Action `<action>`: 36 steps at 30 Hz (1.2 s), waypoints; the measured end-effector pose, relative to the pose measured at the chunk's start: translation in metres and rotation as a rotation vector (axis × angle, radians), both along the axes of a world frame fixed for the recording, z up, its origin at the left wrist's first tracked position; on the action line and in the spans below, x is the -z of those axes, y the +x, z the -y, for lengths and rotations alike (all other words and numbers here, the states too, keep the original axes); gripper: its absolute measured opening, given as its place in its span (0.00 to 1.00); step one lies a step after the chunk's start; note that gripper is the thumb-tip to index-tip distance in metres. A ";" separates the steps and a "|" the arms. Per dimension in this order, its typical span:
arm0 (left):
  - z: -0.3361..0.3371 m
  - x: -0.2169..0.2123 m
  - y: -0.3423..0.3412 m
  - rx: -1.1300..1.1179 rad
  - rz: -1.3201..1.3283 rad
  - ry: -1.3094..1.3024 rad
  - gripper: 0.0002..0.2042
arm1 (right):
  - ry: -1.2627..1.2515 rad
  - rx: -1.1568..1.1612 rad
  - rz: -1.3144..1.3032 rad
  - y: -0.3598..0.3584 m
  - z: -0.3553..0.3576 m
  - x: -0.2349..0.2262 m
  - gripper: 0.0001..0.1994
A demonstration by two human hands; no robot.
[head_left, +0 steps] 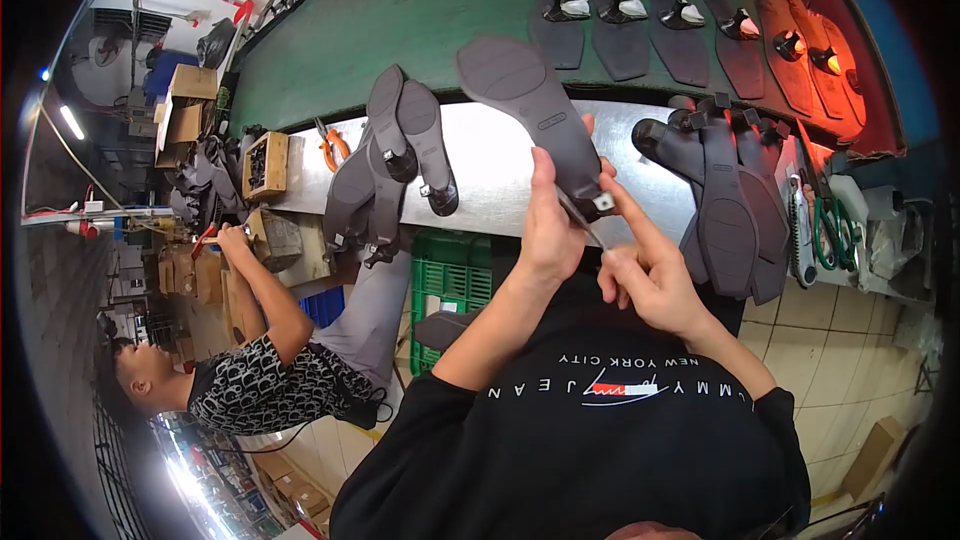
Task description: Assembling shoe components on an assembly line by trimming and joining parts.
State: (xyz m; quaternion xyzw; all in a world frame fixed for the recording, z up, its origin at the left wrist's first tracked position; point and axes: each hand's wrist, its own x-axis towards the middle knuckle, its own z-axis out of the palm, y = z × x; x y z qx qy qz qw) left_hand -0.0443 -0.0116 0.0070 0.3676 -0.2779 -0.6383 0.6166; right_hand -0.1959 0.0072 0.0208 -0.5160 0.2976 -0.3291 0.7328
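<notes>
A dark brown shoe sole point(525, 90) is held above the metal bench, its broad toe end pointing away from me. My left hand point(553, 230) grips it near the narrow heel end, thumb along one edge. At that end sits a small black piece with a pale square tip point(603, 202). Just below it, my right hand point(650, 275) has its index finger against the heel end. Its other fingers are curled around a thin, light-coloured strip or tool point(594, 234), whose kind I cannot make out.
More soles point(385, 150) lie left on the metal bench point(480, 155), others point(728, 210) right. Orange-handled pliers point(333, 146), a utility knife point(801, 230) and green-handled scissors point(832, 230) lie around. Behind, a green belt point(420, 20) carries soles under red light. A co-worker point(270, 370) works at left.
</notes>
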 end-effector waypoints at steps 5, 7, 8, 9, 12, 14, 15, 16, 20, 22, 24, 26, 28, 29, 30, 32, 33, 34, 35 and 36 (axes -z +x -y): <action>-0.005 0.004 -0.003 0.027 -0.096 0.009 0.30 | 0.369 -0.019 0.258 -0.007 0.014 0.011 0.26; -0.008 0.001 0.001 0.078 -0.057 0.115 0.28 | 0.591 -0.053 0.443 -0.014 0.018 0.015 0.25; -0.009 0.007 0.003 0.096 -0.138 0.108 0.29 | 0.614 -0.038 0.431 -0.016 0.020 0.018 0.24; -0.011 0.011 0.005 0.102 -0.140 0.110 0.29 | 0.615 -0.032 0.431 -0.017 0.020 0.019 0.24; -0.012 0.013 0.009 0.151 -0.162 0.137 0.31 | 0.661 -0.023 0.459 -0.019 0.019 0.018 0.25; -0.013 0.009 0.007 0.115 -0.049 0.078 0.33 | 0.610 -0.069 0.392 -0.017 0.017 0.013 0.26; -0.015 0.013 0.008 0.077 -0.035 0.070 0.34 | 0.611 -0.061 0.395 -0.016 0.016 0.014 0.26; -0.015 0.018 0.008 0.044 0.030 0.023 0.34 | 0.601 -0.082 0.414 -0.015 0.016 0.016 0.27; -0.016 0.017 0.005 0.041 0.086 -0.041 0.35 | 0.575 -0.077 0.376 -0.014 0.015 0.015 0.27; -0.016 0.016 0.001 0.026 0.117 -0.057 0.35 | 0.546 -0.060 0.326 -0.015 0.014 0.014 0.27; -0.016 0.016 0.001 0.009 0.150 -0.076 0.35 | 0.551 -0.009 0.329 -0.015 0.014 0.014 0.22; -0.017 0.018 0.003 0.003 0.152 -0.081 0.35 | 0.536 0.005 0.309 -0.013 0.016 0.021 0.21; -0.019 0.015 0.010 0.009 0.165 -0.096 0.35 | 0.516 0.003 0.291 -0.014 0.023 0.023 0.20; -0.019 0.013 0.015 0.019 0.178 -0.107 0.35 | 0.550 -0.072 0.342 -0.017 0.029 0.024 0.19; -0.020 0.009 0.021 -0.004 0.187 -0.118 0.35 | 0.585 -0.152 0.391 -0.019 0.035 0.024 0.19; -0.021 0.002 0.041 -0.017 0.258 -0.096 0.35 | 0.580 -0.119 0.514 -0.025 0.043 0.027 0.22; -0.021 0.005 0.061 -0.060 0.315 -0.133 0.33 | 0.543 -0.048 0.566 -0.029 0.046 0.024 0.23; -0.020 -0.001 0.079 -0.115 0.286 -0.115 0.31 | 0.504 -0.012 0.516 -0.034 0.051 0.022 0.24; -0.023 -0.011 0.096 -0.169 0.257 -0.096 0.29 | 0.465 0.027 0.469 -0.041 0.053 0.021 0.25; -0.024 -0.019 0.117 -0.214 0.252 -0.058 0.26 | 0.452 0.041 0.453 -0.044 0.055 0.026 0.23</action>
